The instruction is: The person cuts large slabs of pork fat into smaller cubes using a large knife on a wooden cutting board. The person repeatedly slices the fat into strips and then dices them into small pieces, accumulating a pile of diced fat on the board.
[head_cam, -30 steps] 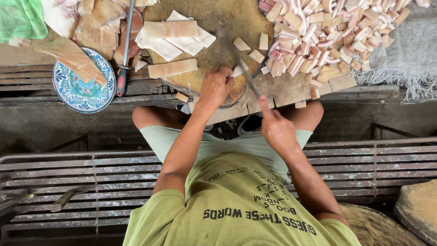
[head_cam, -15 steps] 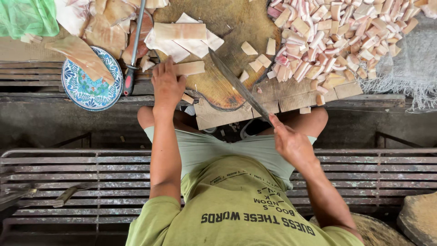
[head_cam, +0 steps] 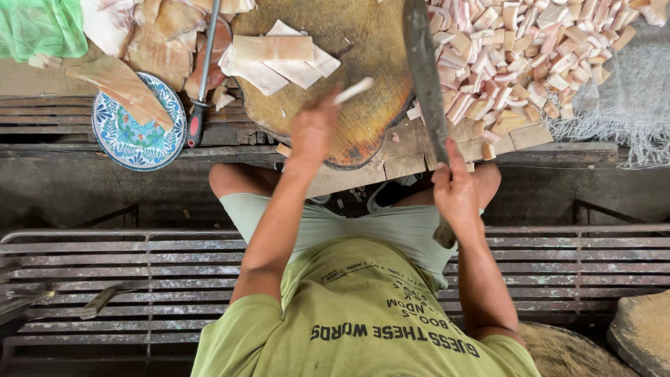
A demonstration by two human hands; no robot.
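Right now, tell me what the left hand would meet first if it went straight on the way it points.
Probably the stack of pale flat slabs on the round wooden chopping block; the left hand points up-frame toward it, though depth is unclear.

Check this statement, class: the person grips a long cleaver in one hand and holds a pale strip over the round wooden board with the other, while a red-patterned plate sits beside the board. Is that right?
Not quite. In the head view the plate is blue-patterned, not red. The rest holds: the right hand grips the cleaver, and the left hand holds a pale strip over the round wooden board.
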